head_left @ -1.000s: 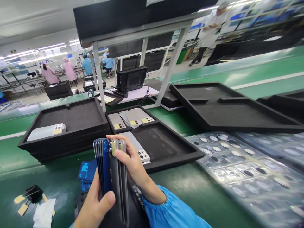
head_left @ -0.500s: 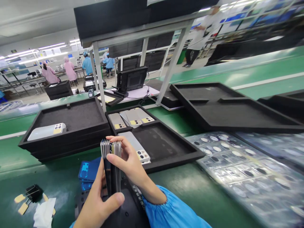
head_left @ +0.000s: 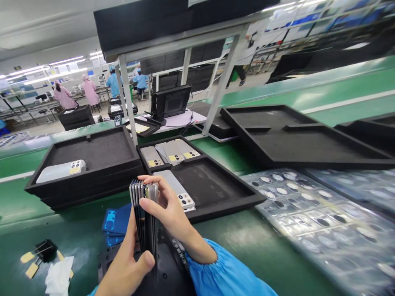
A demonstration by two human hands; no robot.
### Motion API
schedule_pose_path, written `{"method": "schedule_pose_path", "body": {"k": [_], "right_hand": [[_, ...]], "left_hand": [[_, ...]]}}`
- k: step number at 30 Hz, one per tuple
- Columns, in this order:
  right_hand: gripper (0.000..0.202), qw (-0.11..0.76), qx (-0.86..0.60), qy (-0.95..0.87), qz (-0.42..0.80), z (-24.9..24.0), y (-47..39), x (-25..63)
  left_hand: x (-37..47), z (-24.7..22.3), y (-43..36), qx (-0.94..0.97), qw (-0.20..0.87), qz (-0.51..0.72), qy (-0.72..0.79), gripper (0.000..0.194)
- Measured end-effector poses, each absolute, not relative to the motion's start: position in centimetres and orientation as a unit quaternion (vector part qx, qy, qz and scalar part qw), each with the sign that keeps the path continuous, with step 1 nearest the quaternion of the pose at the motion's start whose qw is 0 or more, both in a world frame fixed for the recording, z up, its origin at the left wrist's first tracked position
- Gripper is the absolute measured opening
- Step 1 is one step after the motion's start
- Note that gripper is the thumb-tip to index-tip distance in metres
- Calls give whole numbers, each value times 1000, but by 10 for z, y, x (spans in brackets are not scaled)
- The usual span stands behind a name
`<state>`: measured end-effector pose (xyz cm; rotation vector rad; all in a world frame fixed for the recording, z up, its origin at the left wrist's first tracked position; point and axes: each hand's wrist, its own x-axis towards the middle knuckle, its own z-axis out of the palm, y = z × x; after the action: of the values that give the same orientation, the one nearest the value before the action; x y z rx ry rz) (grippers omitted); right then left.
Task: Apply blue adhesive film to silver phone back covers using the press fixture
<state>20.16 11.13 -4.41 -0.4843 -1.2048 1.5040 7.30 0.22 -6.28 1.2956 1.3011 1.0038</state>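
My left hand [head_left: 126,263] is closed around the lower left side of a stack of phone back covers [head_left: 148,232], held on edge. Higher up, my right hand [head_left: 169,211] grips the same stack, thumb on the near side and fingers over the far top corner. The covers stand upright in a slight fan, with silver edges and dark inner faces. Beneath them lies a black fixture [head_left: 173,275] with white lettering. Blue film-covered plates [head_left: 115,222] are just left of the stack. Behind my right hand, more silver phone covers [head_left: 174,189] lie in a black tray [head_left: 228,211].
Stacked black trays [head_left: 92,187] stand at left, a phone cover [head_left: 61,170] on top. A binder clip [head_left: 45,250], yellow-tipped pieces [head_left: 27,257] and crumpled tissue [head_left: 59,276] lie front left. Plastic blister sheets [head_left: 296,213] and a large black tray [head_left: 308,144] are right. A monitor [head_left: 171,102] stands behind.
The stack stays in both hands at nearly the same spot. My left thumb has shifted slightly left. In the background, a walking person has moved left behind the rack post.
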Motion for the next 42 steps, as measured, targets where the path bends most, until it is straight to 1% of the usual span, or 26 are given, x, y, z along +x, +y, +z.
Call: {"method": "schedule_pose_path", "body": {"k": [5, 8, 10, 14, 18, 25, 30, 38, 42], "right_hand": [[34, 545, -202, -489, 650, -45, 113, 202], [46, 561, -215, -483, 637, -45, 113, 202], [48, 562, -222, -498, 622, -45, 113, 202], [31, 551, -218, -523, 613, -46, 112, 203], [27, 553, -220, -518, 615, -47, 110, 200], [34, 534, -243, -492, 643, -44, 112, 201], [31, 550, -238, -476, 643, -41, 116, 207], [36, 539, -245, -487, 642, -38, 115, 208], [33, 541, -242, -479, 647, -37, 114, 208]], "left_hand": [[70, -70, -1, 523, 490, 444, 537, 88], [71, -71, -1, 503, 497, 453, 543, 82], [72, -70, -1, 496, 500, 458, 542, 83], [75, -67, 0, 493, 494, 471, 539, 88], [75, -65, 1, 489, 490, 474, 544, 93], [70, -65, 3, 493, 513, 451, 539, 104], [70, -67, 2, 499, 523, 454, 521, 102], [70, -69, 2, 497, 512, 433, 552, 111], [70, -68, 2, 501, 512, 434, 547, 111]]}}
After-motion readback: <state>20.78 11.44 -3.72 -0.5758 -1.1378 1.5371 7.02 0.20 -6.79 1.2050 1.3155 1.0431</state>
